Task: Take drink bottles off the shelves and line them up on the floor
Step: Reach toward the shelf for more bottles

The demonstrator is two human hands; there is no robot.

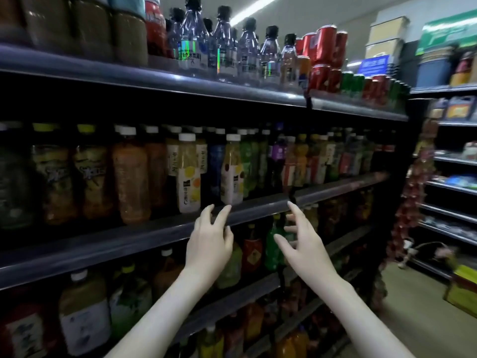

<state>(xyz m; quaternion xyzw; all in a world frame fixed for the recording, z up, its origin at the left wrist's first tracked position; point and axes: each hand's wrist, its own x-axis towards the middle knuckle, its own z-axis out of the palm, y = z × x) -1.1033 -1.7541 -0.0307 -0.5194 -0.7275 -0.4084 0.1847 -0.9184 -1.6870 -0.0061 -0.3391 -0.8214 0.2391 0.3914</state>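
drink shelf, hands spread, empty

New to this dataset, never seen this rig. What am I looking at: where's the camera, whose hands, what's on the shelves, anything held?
No machine here: a person works with bare hands. The one picture comes from a wide-angle camera on their head, looking forward and down. The left hand and right hand reach toward a shelf rail, fingers spread, holding nothing. Just above stands a pale yellow bottle with a white cap, among many drinks. The top shelf carries clear water bottles and red cans. No bottles show on the visible floor.
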